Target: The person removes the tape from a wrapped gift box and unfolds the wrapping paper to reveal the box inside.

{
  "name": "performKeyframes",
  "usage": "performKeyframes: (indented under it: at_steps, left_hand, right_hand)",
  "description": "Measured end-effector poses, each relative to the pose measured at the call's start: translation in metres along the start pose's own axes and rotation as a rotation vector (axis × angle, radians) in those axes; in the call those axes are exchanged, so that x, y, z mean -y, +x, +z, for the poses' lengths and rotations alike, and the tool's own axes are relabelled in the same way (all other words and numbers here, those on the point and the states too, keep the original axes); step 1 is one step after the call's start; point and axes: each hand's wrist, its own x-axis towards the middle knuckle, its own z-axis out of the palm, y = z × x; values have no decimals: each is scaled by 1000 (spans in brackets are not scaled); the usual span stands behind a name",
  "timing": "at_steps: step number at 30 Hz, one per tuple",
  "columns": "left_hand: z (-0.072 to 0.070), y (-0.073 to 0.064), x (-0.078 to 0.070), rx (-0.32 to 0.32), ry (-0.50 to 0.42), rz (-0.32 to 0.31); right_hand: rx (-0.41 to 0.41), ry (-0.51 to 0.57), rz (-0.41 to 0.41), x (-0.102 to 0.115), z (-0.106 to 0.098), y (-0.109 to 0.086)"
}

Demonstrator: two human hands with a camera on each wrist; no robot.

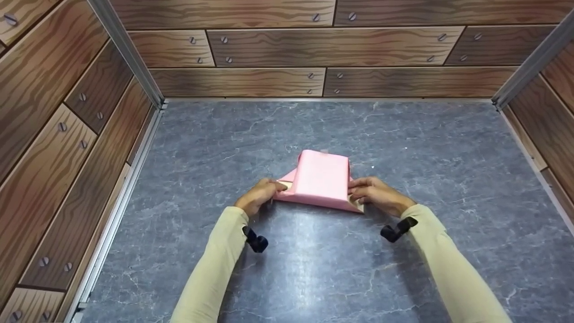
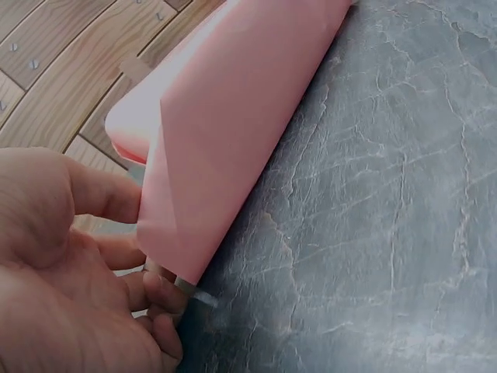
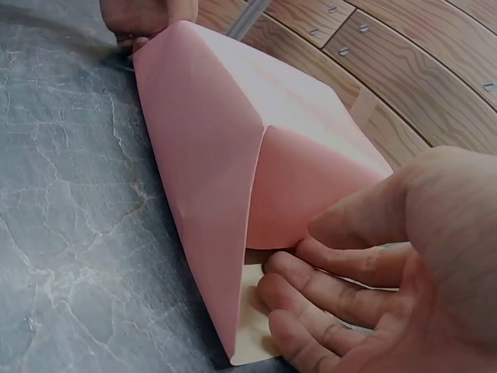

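A box-shaped package in pink wrapping paper (image 1: 323, 175) sits on the grey marbled surface, its end flaps partly folded, with a pale inner side showing. At its left end my left hand (image 1: 260, 195) grips the paper flap, thumb and fingers at its edge. A short clear strip, like tape (image 2: 203, 298), sticks out by those fingertips in the left wrist view. On the other end, my right hand (image 1: 376, 194) touches the flap with extended fingers (image 3: 334, 295), which lie against the pale inner side. The thumb rests near the folded-in pink side.
Wood-patterned panels (image 1: 269, 47) wall the back and both sides. Metal rails (image 1: 134, 179) run along the edges of the marbled surface (image 1: 305, 264). Black wrist mounts (image 1: 255, 239) hang from both sleeves. A small tape piece (image 1: 324, 153) shows at the package's far top edge.
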Motion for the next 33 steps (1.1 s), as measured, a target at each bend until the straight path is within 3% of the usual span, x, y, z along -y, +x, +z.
performKeyframes:
  at_steps: [8, 12, 15, 22, 29, 33]
  left_hand:
    - [-4, -2, 0, -29, -56, -21]
    - [-5, -1, 1, -34, -112, -33]
    - [-5, 0, 1, -18, -141, -25]
    - [-1, 1, 1, -21, -129, -2]
    - [10, 1, -2, -82, -174, 18]
    - [11, 3, -1, -86, -227, 9]
  right_hand:
    - [54, -6, -13, -3, 1, 2]
    - [65, 64, -7, -3, 3, 5]
    - [54, 82, 1, -2, 4, 7]
    - [-12, 3, 32, 4, 6, 10]
    - [-95, 125, 65, 11, 5, 12]
    - [-83, 205, 72, 14, 4, 9]
